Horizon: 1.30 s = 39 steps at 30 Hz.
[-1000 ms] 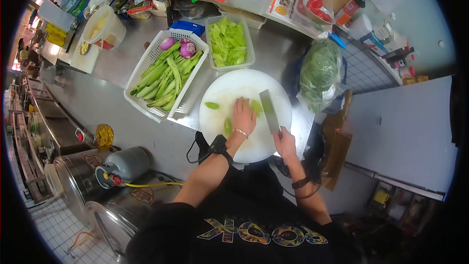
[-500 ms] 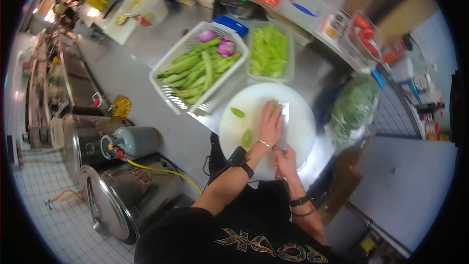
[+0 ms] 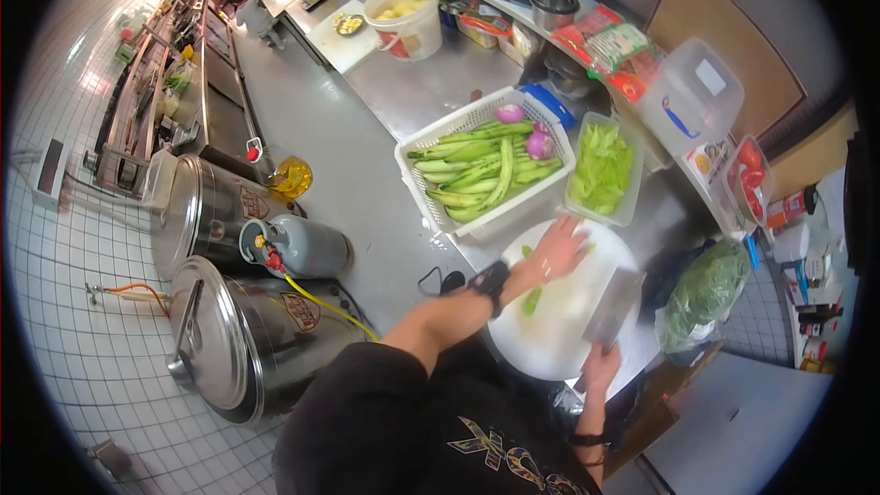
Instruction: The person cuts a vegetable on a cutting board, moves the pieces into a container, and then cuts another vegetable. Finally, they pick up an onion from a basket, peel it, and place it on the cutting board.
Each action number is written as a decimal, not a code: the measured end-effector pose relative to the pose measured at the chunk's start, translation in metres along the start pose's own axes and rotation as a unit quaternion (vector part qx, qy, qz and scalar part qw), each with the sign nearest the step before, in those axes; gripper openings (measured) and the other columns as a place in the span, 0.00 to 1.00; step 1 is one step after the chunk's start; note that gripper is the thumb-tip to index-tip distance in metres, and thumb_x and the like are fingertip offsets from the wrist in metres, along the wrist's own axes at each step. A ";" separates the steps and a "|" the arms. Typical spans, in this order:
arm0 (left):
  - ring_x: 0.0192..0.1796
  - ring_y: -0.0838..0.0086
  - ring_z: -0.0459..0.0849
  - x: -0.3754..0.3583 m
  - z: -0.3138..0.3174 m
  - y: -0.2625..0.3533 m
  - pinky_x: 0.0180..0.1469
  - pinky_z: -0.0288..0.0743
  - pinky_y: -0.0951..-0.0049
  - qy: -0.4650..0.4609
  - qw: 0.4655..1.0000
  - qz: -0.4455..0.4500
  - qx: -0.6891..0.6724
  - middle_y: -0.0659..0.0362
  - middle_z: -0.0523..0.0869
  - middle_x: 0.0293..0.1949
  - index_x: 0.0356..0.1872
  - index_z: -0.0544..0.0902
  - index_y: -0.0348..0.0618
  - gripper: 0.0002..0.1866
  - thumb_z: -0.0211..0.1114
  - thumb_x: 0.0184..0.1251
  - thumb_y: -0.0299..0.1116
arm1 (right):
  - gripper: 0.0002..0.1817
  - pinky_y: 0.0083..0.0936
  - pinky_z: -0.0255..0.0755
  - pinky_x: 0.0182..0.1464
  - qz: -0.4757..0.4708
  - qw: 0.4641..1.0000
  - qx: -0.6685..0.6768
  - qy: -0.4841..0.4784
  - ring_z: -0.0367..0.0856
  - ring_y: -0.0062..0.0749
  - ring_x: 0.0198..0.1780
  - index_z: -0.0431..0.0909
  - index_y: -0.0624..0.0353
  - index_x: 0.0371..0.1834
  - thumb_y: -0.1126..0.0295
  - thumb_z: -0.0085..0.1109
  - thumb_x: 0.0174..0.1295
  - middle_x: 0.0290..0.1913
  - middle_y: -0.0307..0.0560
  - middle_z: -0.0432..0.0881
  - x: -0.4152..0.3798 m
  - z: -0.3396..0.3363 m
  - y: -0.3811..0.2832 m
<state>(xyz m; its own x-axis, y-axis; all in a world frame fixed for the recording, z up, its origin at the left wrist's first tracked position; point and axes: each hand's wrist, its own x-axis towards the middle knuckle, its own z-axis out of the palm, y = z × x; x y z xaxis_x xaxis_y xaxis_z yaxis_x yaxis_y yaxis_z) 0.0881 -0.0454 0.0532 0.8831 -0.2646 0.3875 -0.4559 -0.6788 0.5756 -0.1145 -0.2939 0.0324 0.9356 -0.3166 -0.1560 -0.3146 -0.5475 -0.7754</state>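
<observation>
My right hand point(image 3: 601, 368) grips the handle of a cleaver point(image 3: 614, 304), whose broad blade is over the right side of a round white cutting board point(image 3: 559, 348). My left hand point(image 3: 557, 247) reaches across the far part of the board, fingers stretched out and apart, a bit of green showing by the fingertips. Under the left wrist lies a green vegetable piece point(image 3: 532, 301). Just beyond the board stand a white basket point(image 3: 472, 236) of long green pods point(image 3: 472, 174) with purple onions point(image 3: 539, 142), and a clear container point(image 3: 616, 215) filled with cut light-green vegetable point(image 3: 600, 170).
A bagged green vegetable point(image 3: 704, 298) sits right of the board. Along the back runs a shelf with a plastic tub point(image 3: 692, 96) and packets. A white bucket point(image 3: 408, 32) stands at the far left of the counter. Left on the floor are a gas cylinder point(image 3: 307, 247) and large lidded steel pots point(image 3: 215, 330).
The cleaver has moved right, away from my left hand, and its blade now shows broad side up. My left hand has spread its fingers. The view has swung left.
</observation>
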 end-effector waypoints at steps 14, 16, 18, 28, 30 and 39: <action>0.54 0.52 0.82 -0.134 0.020 0.005 0.54 0.80 0.55 -0.259 0.951 -0.140 -0.099 0.48 0.77 0.53 0.44 0.85 0.36 0.09 0.66 0.65 0.27 | 0.26 0.51 0.80 0.46 0.017 0.991 -0.133 -0.010 0.87 0.69 0.43 0.66 0.82 0.65 0.71 0.53 0.69 0.38 0.76 0.85 -0.026 0.029 0.005; 0.53 0.53 0.82 -0.138 0.029 0.014 0.55 0.79 0.55 -0.263 0.952 -0.121 -0.099 0.48 0.78 0.51 0.42 0.84 0.36 0.08 0.65 0.64 0.26 | 0.26 0.52 0.79 0.46 0.029 0.991 -0.132 -0.019 0.87 0.70 0.43 0.67 0.81 0.64 0.71 0.53 0.69 0.38 0.76 0.86 -0.028 0.027 -0.005; 0.52 0.53 0.82 -0.147 0.039 0.023 0.55 0.78 0.57 -0.260 0.957 -0.063 -0.111 0.48 0.78 0.50 0.42 0.84 0.36 0.08 0.64 0.61 0.24 | 0.25 0.53 0.79 0.46 0.042 0.990 -0.130 -0.025 0.86 0.70 0.43 0.67 0.80 0.63 0.70 0.53 0.69 0.37 0.75 0.86 -0.029 0.027 -0.009; 0.57 0.56 0.78 -0.160 0.036 0.020 0.58 0.78 0.62 -0.173 0.966 0.155 -0.117 0.51 0.80 0.52 0.44 0.83 0.36 0.14 0.63 0.55 0.23 | 0.11 0.54 0.76 0.40 0.016 0.991 -0.125 -0.053 0.86 0.67 0.35 0.72 0.69 0.48 0.71 0.51 0.70 0.30 0.69 0.84 -0.039 0.023 -0.024; 0.58 0.56 0.78 -0.158 0.037 0.018 0.59 0.78 0.62 -0.185 0.962 0.162 -0.118 0.52 0.80 0.53 0.45 0.83 0.37 0.13 0.62 0.58 0.25 | 0.12 0.55 0.76 0.41 -0.015 0.987 -0.145 -0.063 0.85 0.70 0.38 0.72 0.69 0.49 0.70 0.53 0.71 0.32 0.71 0.85 -0.051 0.026 -0.033; 0.58 0.58 0.80 -0.162 0.026 0.019 0.55 0.81 0.62 -0.218 0.953 0.194 -0.080 0.53 0.81 0.53 0.41 0.85 0.37 0.10 0.60 0.62 0.28 | 0.09 0.59 0.74 0.42 -0.026 0.979 -0.164 -0.120 0.84 0.73 0.39 0.72 0.68 0.47 0.73 0.54 0.69 0.33 0.71 0.85 -0.069 0.017 -0.063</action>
<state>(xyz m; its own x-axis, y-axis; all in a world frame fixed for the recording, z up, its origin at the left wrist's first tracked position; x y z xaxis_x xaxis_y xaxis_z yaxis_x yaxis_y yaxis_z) -0.0609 -0.0334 -0.0177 0.5915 -0.7571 0.2775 -0.7374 -0.3686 0.5661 -0.1566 -0.2246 0.0819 0.9499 -0.1119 -0.2917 -0.2632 -0.7898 -0.5541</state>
